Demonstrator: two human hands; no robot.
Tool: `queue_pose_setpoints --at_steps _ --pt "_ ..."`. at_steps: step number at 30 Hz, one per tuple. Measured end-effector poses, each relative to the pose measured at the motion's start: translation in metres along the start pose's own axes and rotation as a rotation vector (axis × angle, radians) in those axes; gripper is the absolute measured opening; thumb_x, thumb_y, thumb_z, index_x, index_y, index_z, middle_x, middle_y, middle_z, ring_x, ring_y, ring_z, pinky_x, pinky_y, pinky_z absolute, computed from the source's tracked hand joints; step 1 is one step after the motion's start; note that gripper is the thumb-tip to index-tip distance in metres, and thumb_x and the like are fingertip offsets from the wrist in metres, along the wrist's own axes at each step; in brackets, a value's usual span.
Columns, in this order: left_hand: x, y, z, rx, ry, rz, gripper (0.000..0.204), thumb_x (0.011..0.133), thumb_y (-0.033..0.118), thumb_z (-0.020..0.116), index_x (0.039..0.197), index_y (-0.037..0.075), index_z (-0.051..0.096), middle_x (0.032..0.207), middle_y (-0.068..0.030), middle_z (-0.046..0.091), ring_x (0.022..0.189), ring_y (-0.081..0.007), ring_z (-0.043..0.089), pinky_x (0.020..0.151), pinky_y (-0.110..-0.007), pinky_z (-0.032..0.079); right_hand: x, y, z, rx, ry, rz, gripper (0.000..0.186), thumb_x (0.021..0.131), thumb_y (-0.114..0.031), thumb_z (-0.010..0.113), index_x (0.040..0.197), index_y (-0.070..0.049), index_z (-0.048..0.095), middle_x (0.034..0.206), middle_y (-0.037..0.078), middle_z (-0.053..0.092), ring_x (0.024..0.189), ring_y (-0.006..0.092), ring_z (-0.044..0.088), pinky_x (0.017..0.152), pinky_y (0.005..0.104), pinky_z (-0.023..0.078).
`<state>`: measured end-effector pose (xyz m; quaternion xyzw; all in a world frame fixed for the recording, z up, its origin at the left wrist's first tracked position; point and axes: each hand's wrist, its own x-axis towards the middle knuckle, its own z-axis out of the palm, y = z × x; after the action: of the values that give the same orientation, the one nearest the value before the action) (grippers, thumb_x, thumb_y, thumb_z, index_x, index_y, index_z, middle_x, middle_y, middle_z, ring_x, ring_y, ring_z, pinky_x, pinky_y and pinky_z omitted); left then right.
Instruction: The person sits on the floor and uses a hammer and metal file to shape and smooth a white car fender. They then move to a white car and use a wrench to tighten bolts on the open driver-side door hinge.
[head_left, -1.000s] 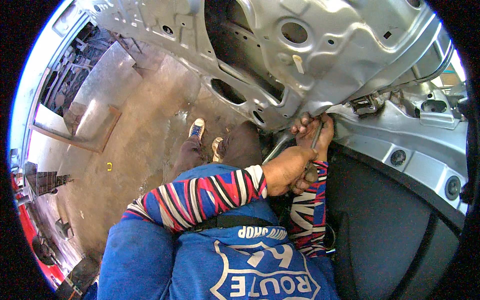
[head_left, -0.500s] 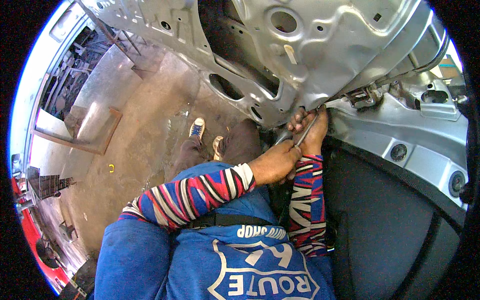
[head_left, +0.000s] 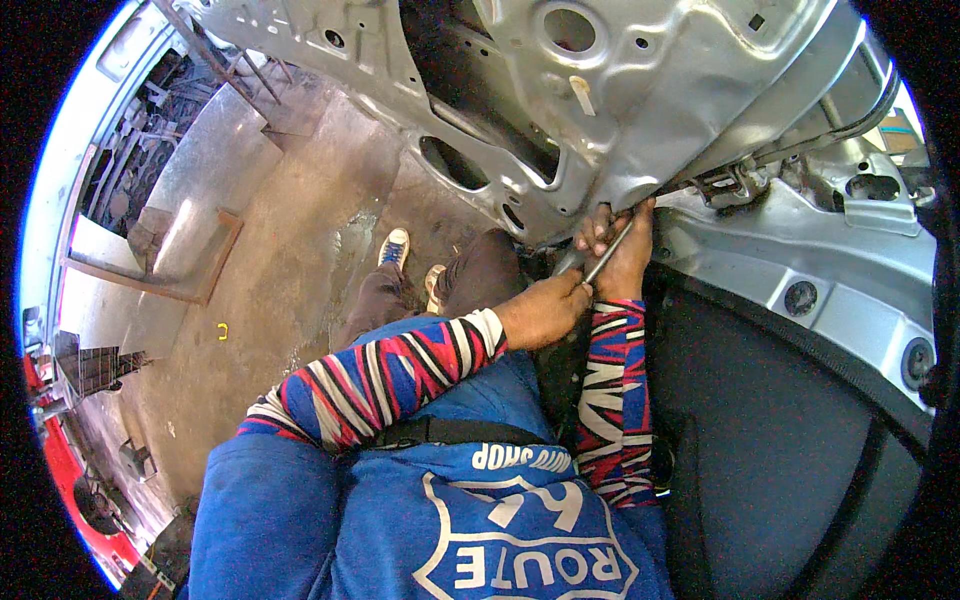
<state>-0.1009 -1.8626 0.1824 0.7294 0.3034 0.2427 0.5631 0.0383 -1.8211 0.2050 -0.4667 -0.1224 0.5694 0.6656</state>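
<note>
Both hands [head_left: 590,275] shifted along metal rod [head_left: 607,252].

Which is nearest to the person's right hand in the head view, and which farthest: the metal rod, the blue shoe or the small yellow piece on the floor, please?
From the right hand:
1. Metal rod, in its grip.
2. Blue shoe, to its left.
3. Small yellow piece, far left on the floor.

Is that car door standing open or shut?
Open. The grey door panel swings out from the car body, meeting it only at the hinge above both hands.
</note>
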Motion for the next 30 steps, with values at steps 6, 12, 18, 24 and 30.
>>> queue_pose_setpoints --at_steps 6,12,18,24,30 --pt "0.002 0.042 -0.010 -0.311 -0.174 -0.273 0.030 0.096 0.015 0.040 0.112 -0.005 0.058 0.108 -0.0262 0.061 0.106 -0.0416 0.058 0.093 -0.044 0.048 0.000 -0.003 -0.002 0.109 -0.085 0.059 0.045 0.099 -0.050 0.035 0.073 -0.016 0.046 0.063 0.004 0.045 0.047 0.0170 0.040 0.054 0.0375 0.039" --pt "0.005 0.059 -0.022 -0.365 -0.186 -0.354 0.031 0.097 0.019 0.040 0.102 -0.003 0.060 0.094 -0.0258 0.063 0.095 -0.0427 0.061 0.086 -0.046 0.050 -0.002 -0.005 0.007 -0.036 0.216 0.044 0.036 0.099 -0.046 0.037 0.082 -0.016 0.046 0.064 0.002 0.046 0.051 0.0173 0.042 0.055 0.0385 0.040" --pt "0.007 0.029 -0.005 -0.440 -0.146 -0.356 0.032 0.100 0.024 0.040 0.104 -0.002 0.059 0.089 -0.0205 0.062 0.083 -0.0421 0.062 0.081 -0.047 0.051 -0.002 -0.005 -0.004 -0.144 0.058 0.001 0.034 0.102 -0.042 0.037 0.085 -0.015 0.047 0.063 0.002 0.046 0.051 0.0168 0.042 0.052 0.0359 0.039" --pt "0.018 -0.017 0.006 -0.289 -0.196 -0.254 0.036 0.103 0.025 0.037 0.116 -0.005 0.053 0.100 -0.0189 0.061 0.087 -0.0332 0.063 0.076 -0.040 0.053 -0.003 0.000 -0.001 -0.266 0.194 -0.049 0.042 0.104 -0.050 0.035 0.101 -0.010 0.048 0.075 0.003 0.050 0.049 0.0131 0.040 0.047 0.0307 0.037" --pt "0.019 -0.051 0.014 -0.114 -0.151 -0.138 0.038 0.104 0.020 0.037 0.118 -0.011 0.053 0.118 -0.0239 0.056 0.096 -0.0348 0.064 0.078 -0.042 0.056 -0.006 0.008 0.002 -0.196 0.161 -0.126 0.032 0.103 -0.041 0.038 0.103 -0.011 0.048 0.076 0.003 0.051 0.048 0.0105 0.040 0.042 0.0277 0.035"
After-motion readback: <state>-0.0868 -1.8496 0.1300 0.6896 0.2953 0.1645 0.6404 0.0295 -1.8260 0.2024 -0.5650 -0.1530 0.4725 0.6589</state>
